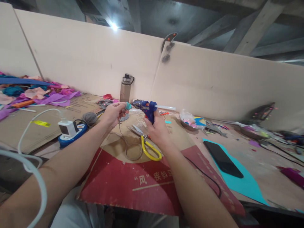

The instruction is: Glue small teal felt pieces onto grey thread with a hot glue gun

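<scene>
My right hand (158, 128) is wrapped round the handle of a blue hot glue gun (149, 110), with a clear glue stick (166, 108) poking out of its back end. The gun's nozzle points left at a small teal piece (128, 106), which my left hand (117, 112) pinches between its fingertips. A thin grey cord (127, 148) hangs from under my left hand and loops over the cardboard. Below both hands lie yellow-handled scissors (152, 151), blades partly spread.
Red-and-brown cardboard (128, 183) covers the table in front of me. A bottle (125, 88) stands by the partition. Left are a blue power strip (71, 137), a grey yarn ball (89, 118) and crepe paper (54, 99); right, a phone (223, 158) on teal sheet.
</scene>
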Demonstrator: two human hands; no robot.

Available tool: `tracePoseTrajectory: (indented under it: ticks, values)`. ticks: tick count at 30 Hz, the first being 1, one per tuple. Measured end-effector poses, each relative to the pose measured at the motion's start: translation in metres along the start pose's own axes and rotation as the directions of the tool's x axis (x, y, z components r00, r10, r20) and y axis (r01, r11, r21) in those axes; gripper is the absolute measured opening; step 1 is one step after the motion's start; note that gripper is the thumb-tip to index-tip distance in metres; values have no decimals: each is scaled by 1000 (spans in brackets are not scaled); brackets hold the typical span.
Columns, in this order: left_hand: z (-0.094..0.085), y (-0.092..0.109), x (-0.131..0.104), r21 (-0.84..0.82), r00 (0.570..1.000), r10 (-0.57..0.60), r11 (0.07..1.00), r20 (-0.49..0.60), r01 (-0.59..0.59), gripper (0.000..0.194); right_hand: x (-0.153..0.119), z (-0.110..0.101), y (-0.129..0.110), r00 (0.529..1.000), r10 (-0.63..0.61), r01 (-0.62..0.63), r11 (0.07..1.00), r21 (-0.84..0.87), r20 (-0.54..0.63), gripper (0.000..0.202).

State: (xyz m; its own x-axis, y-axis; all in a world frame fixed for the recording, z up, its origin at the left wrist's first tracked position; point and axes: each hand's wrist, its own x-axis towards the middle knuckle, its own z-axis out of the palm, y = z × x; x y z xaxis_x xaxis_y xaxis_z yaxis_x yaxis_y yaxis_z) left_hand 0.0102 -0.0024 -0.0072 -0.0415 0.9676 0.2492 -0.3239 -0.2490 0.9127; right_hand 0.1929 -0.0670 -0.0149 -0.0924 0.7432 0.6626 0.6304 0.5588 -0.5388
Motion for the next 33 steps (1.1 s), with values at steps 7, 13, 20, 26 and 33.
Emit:
tracePoseTrajectory:
  ticks: [7,13,20,26,33]
  values:
    - [0,3,-2,-52,1000,-18,999,-13,17,10,0,-2,1,999,30,-29,1000,8,-41,37]
    - [-1,-1,0,-21,999,-46,999,21,46,14,13,0,39,958,271,-271,962,15,-93,25]
    - [4,-5,-7,378,974,225,901,9,-212,11,12,-1,91,878,456,-475,800,-367,-144,15]
    - [11,4,-22,639,865,484,625,132,-448,6,11,-1,63,938,262,-293,949,-118,-226,23]
    - [18,-2,-29,697,787,482,407,386,-591,14,7,36,8,927,334,-357,643,678,172,32]
